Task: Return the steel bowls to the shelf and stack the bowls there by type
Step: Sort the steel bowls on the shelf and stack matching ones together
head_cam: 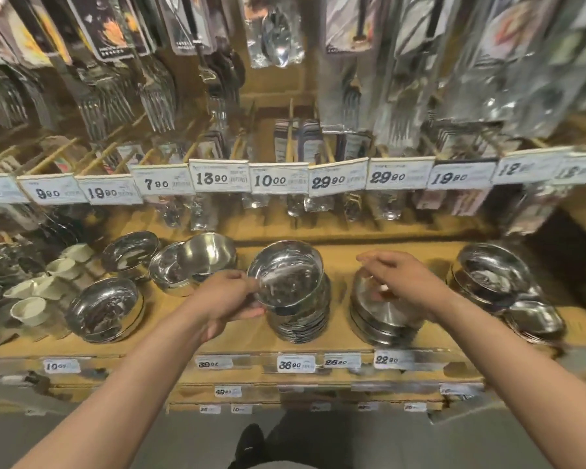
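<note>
Head view: left hand (pixel 225 296) grips the rim of a tilted steel bowl (pixel 286 274) atop the middle stack (pixel 300 319) near the shelf (pixel 237 336) front edge. Right hand (pixel 401 277) hovers, fingers loosely spread, holding nothing, over the neighbouring stack (pixel 381 319).

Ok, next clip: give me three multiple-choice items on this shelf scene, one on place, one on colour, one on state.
1. Where is the tilted shiny steel bowl?
A. atop the middle stack of steel bowls
B. on the floor
C. hung among the packaged forks

2. What colour are the small ceramic cups at the left?
A. red
B. cream
C. black

3. What is the left hand doing?
A. hanging idle
B. lying flat on the wooden shelf
C. gripping the tilted bowl's rim

Answers: 1 A, it sits on that stack; 2 B, pale glaze; 3 C, fingers curl round the rim.
</note>
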Demonstrator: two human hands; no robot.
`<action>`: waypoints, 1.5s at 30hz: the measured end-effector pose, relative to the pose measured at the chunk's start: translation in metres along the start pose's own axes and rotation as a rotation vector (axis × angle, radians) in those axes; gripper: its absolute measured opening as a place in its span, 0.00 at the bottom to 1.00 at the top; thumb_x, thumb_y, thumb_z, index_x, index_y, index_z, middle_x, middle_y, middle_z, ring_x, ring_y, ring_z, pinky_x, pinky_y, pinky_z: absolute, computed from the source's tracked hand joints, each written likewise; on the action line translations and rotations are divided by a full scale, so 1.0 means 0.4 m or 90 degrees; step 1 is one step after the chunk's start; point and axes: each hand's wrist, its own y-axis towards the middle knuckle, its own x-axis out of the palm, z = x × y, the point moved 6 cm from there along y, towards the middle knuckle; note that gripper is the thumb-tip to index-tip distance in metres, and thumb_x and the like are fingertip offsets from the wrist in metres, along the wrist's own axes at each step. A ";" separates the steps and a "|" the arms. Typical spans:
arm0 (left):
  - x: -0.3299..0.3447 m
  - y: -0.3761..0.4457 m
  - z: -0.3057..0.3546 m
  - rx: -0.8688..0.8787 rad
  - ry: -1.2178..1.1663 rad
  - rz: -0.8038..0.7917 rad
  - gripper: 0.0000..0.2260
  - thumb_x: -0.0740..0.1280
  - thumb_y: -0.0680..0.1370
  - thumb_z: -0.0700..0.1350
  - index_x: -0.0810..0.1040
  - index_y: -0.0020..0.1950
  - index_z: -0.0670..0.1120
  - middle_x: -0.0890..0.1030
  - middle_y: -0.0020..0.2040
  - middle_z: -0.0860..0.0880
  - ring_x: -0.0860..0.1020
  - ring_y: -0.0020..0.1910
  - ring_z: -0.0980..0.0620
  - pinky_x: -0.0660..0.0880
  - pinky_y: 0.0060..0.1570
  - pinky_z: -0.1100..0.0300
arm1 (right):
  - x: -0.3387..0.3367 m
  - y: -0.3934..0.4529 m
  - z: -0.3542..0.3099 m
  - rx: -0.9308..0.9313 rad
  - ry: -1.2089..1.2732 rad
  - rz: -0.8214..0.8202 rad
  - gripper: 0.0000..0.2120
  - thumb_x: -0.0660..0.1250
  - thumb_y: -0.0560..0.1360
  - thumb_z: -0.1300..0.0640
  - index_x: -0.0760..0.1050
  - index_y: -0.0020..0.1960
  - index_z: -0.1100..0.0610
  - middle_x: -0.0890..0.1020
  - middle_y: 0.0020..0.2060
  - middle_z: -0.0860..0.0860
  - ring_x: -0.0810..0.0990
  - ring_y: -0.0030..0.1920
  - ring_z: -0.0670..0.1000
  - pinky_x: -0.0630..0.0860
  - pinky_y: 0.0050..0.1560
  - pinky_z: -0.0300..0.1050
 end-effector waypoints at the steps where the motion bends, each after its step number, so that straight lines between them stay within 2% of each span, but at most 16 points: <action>1: 0.035 0.004 0.013 0.002 0.003 -0.027 0.07 0.69 0.78 0.34 0.78 0.55 0.34 0.84 0.35 0.42 0.82 0.32 0.52 0.81 0.29 0.64 | -0.019 -0.032 0.000 0.019 0.047 -0.003 0.12 0.65 0.82 0.53 0.81 0.62 0.54 0.84 0.53 0.56 0.82 0.47 0.50 0.81 0.40 0.41; 4: 0.142 0.011 0.048 -0.002 0.009 -0.108 0.04 0.69 0.77 0.33 0.79 0.51 0.34 0.84 0.36 0.40 0.82 0.34 0.50 0.81 0.29 0.65 | -0.065 -0.109 -0.005 0.037 0.121 -0.011 0.13 0.63 0.82 0.50 0.79 0.62 0.54 0.82 0.55 0.59 0.84 0.48 0.51 0.82 0.40 0.42; 7: 0.232 0.006 0.076 0.012 0.057 -0.155 0.04 0.69 0.76 0.32 0.78 0.51 0.36 0.86 0.42 0.36 0.84 0.38 0.47 0.83 0.38 0.62 | -0.094 -0.148 -0.008 0.034 0.194 -0.016 0.18 0.64 0.81 0.47 0.76 0.67 0.54 0.81 0.58 0.55 0.86 0.50 0.51 0.84 0.48 0.49; 9: 0.287 0.001 0.096 0.021 0.069 -0.178 0.11 0.69 0.76 0.32 0.76 0.56 0.41 0.86 0.44 0.35 0.85 0.35 0.47 0.82 0.30 0.62 | -0.119 -0.163 -0.012 0.021 0.215 0.022 0.18 0.67 0.80 0.47 0.76 0.66 0.53 0.80 0.61 0.56 0.85 0.53 0.54 0.84 0.49 0.50; 12: 0.361 -0.008 0.128 0.052 0.111 -0.211 0.17 0.69 0.76 0.33 0.74 0.62 0.47 0.87 0.43 0.39 0.85 0.31 0.50 0.78 0.26 0.65 | -0.165 -0.184 -0.012 0.012 0.228 0.127 0.12 0.71 0.78 0.56 0.77 0.61 0.55 0.81 0.59 0.61 0.85 0.49 0.52 0.83 0.44 0.43; 16: 0.472 -0.022 0.174 0.102 0.124 -0.273 0.07 0.65 0.81 0.37 0.74 0.57 0.45 0.84 0.30 0.47 0.83 0.28 0.52 0.77 0.25 0.65 | -0.257 -0.213 -0.008 0.010 0.207 0.215 0.07 0.69 0.79 0.61 0.79 0.56 0.57 0.83 0.50 0.61 0.85 0.42 0.50 0.83 0.44 0.45; 18: 0.531 -0.022 0.197 0.127 0.124 -0.280 0.03 0.63 0.83 0.40 0.75 0.57 0.43 0.85 0.33 0.47 0.83 0.29 0.52 0.78 0.27 0.65 | -0.316 -0.225 -0.001 0.022 0.198 0.244 0.08 0.69 0.78 0.61 0.79 0.56 0.56 0.82 0.49 0.59 0.84 0.42 0.51 0.84 0.46 0.47; 23: 0.674 0.008 0.232 0.216 0.198 -0.208 0.08 0.62 0.85 0.44 0.78 0.54 0.42 0.83 0.43 0.45 0.83 0.28 0.58 0.76 0.26 0.68 | -0.455 -0.212 0.039 0.029 0.185 0.282 0.09 0.68 0.76 0.62 0.79 0.56 0.57 0.83 0.47 0.56 0.82 0.37 0.49 0.81 0.41 0.45; 26: 0.735 0.030 0.221 0.209 0.187 -0.179 0.06 0.62 0.84 0.43 0.78 0.56 0.44 0.83 0.51 0.42 0.86 0.42 0.50 0.82 0.34 0.64 | -0.506 -0.182 0.077 0.013 0.202 0.267 0.06 0.69 0.77 0.62 0.79 0.53 0.58 0.84 0.44 0.54 0.83 0.36 0.48 0.81 0.37 0.42; 29: 0.826 0.050 0.195 0.181 0.169 -0.129 0.05 0.64 0.83 0.40 0.78 0.50 0.44 0.84 0.47 0.44 0.86 0.38 0.52 0.82 0.35 0.63 | -0.598 -0.140 0.127 0.010 0.178 0.219 0.04 0.68 0.78 0.61 0.81 0.50 0.56 0.85 0.45 0.54 0.83 0.38 0.49 0.79 0.32 0.38; 32: 0.835 0.069 0.195 0.182 0.195 -0.096 0.07 0.67 0.81 0.40 0.77 0.44 0.43 0.82 0.40 0.46 0.84 0.30 0.56 0.80 0.30 0.65 | -0.623 -0.095 0.139 -0.006 0.145 0.240 0.06 0.67 0.78 0.60 0.83 0.49 0.54 0.85 0.48 0.54 0.82 0.45 0.49 0.80 0.38 0.40; 35: 0.898 0.078 0.169 0.168 0.179 -0.056 0.09 0.69 0.79 0.40 0.78 0.39 0.41 0.83 0.36 0.47 0.82 0.34 0.52 0.84 0.48 0.51 | -0.673 -0.063 0.187 -0.001 0.117 0.213 0.09 0.68 0.78 0.58 0.84 0.56 0.53 0.84 0.55 0.53 0.83 0.51 0.50 0.81 0.40 0.40; 37: 0.908 0.090 0.161 0.160 0.172 -0.025 0.08 0.68 0.80 0.39 0.77 0.41 0.40 0.82 0.37 0.46 0.80 0.34 0.51 0.83 0.50 0.49 | -0.677 -0.042 0.205 -0.001 0.109 0.180 0.09 0.68 0.78 0.58 0.84 0.56 0.54 0.84 0.54 0.54 0.83 0.51 0.50 0.81 0.40 0.40; 41: 0.899 0.107 0.147 0.148 0.188 0.036 0.11 0.66 0.81 0.39 0.74 0.38 0.42 0.77 0.38 0.45 0.77 0.34 0.50 0.83 0.46 0.51 | -0.679 -0.027 0.211 -0.030 0.070 0.149 0.07 0.69 0.78 0.58 0.81 0.46 0.46 0.83 0.45 0.48 0.83 0.47 0.47 0.85 0.45 0.46; 43: 0.903 0.113 0.142 0.147 0.183 0.048 0.08 0.65 0.82 0.38 0.77 0.43 0.40 0.78 0.40 0.44 0.77 0.33 0.50 0.83 0.43 0.53 | -0.682 -0.019 0.220 -0.040 0.042 0.137 0.04 0.69 0.78 0.58 0.81 0.50 0.51 0.83 0.44 0.48 0.83 0.46 0.47 0.85 0.46 0.48; 45: 0.905 0.119 0.139 0.154 0.191 0.059 0.07 0.65 0.82 0.39 0.79 0.46 0.39 0.79 0.42 0.42 0.77 0.34 0.51 0.82 0.42 0.54 | -0.683 -0.015 0.226 -0.041 0.017 0.132 0.07 0.69 0.77 0.57 0.81 0.54 0.55 0.83 0.47 0.51 0.84 0.47 0.50 0.85 0.48 0.50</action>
